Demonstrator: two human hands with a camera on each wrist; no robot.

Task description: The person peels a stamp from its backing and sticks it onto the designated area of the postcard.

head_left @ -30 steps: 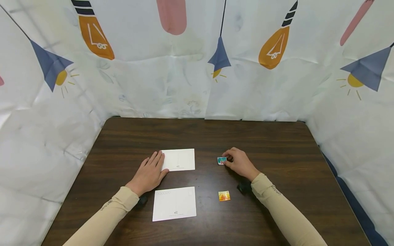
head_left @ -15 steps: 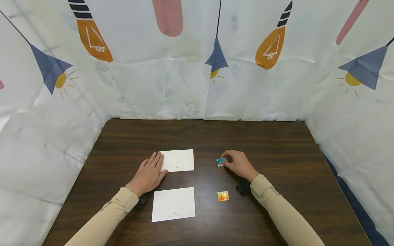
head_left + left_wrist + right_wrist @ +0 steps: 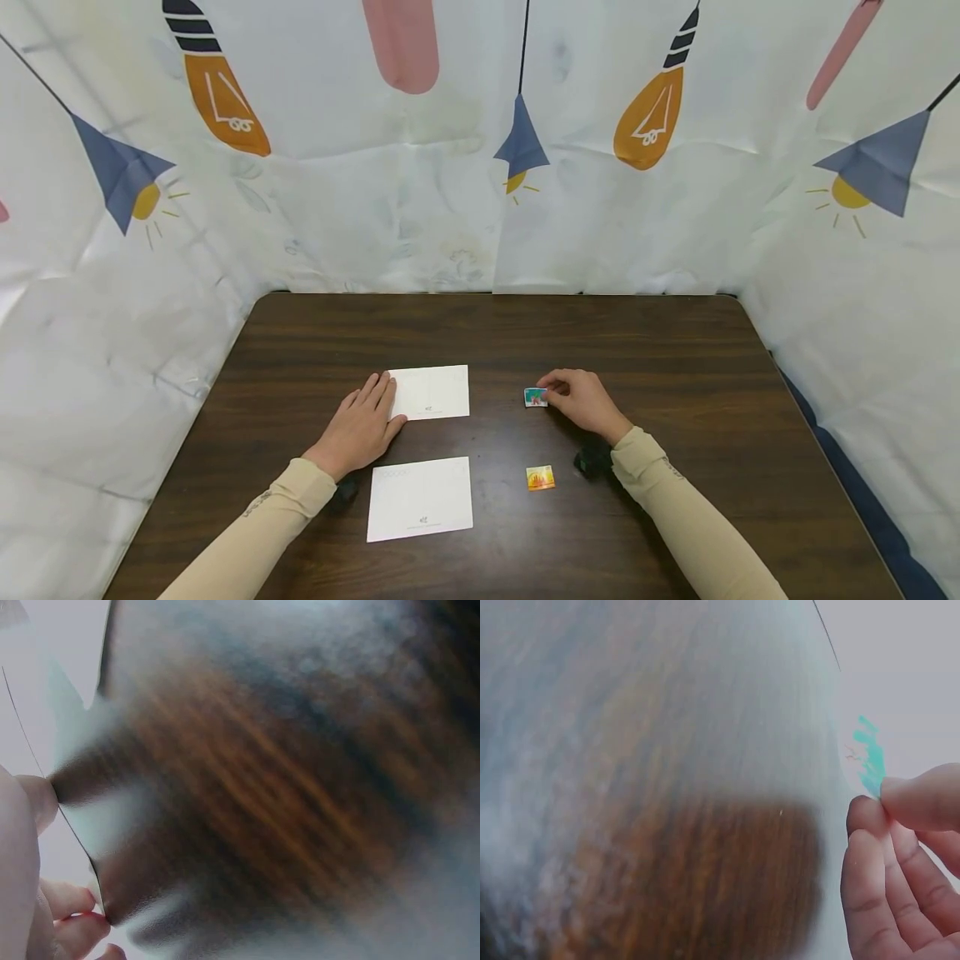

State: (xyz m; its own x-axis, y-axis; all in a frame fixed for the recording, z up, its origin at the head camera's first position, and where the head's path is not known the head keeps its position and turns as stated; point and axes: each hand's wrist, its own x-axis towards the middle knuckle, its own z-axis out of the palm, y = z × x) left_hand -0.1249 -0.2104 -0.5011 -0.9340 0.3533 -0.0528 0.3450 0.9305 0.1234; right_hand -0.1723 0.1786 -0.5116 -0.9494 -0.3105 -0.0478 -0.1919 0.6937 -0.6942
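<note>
In the head view, my left hand (image 3: 360,425) lies flat with its fingers extended over the left edge of the upper white postcard (image 3: 435,392). The left wrist view shows its fingertips along the card's edge (image 3: 67,859). To the right of that card, my right hand (image 3: 585,404) pinches a small blue-green postage stamp (image 3: 534,397) between thumb and index finger. The right wrist view has the stamp (image 3: 871,757) standing out from the fingertips, its print partly washed out. A second postcard (image 3: 420,500) lies nearer, with a yellow-orange stamp (image 3: 540,477) to its right.
Everything lies on a dark wood-grain table (image 3: 637,333). A pale curtain (image 3: 337,208) printed with lamps and bulbs hangs behind it and at both sides. A dark device (image 3: 592,458) is under the right wrist.
The pinched stamp tilted slightly, then levelled again, in the right fingers. The left hand stays on the upper postcard. The whole head view has shifted a little.
</note>
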